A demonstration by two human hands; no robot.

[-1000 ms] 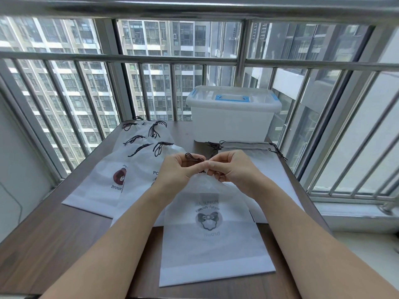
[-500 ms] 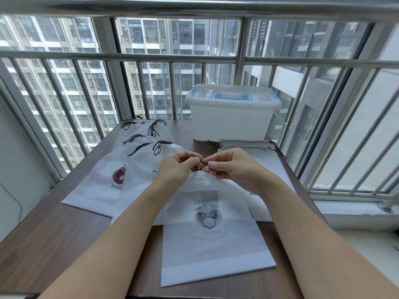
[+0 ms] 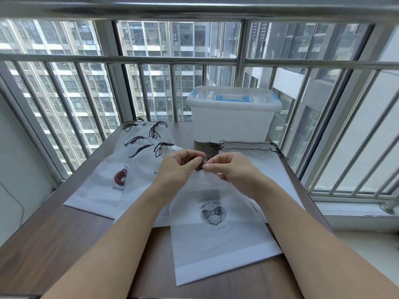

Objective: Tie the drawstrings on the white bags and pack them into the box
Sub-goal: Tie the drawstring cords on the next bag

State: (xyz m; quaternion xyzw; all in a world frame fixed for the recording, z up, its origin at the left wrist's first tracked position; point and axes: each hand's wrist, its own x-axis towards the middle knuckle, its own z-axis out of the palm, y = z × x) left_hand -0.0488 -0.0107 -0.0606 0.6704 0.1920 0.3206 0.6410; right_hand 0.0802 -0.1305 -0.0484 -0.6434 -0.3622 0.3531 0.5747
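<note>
Centrally, white bag, neck gathered; left hand, right hand pinching dark drawstring.

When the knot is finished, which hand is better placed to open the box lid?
Probably the right hand. The box stands at the table's far right, straight beyond that hand, its lid closed. The left hand would have to cross over. For now both pinch the drawstring of the front bag.

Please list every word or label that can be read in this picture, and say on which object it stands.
"Especially for you": on the front bag, above its bow drawing.
"brour", cut off: on the far-left bag, under the brown bear.
"P", cut off: on the second bag.
The mirrored word under the bow drawing is too faint to read.
</note>
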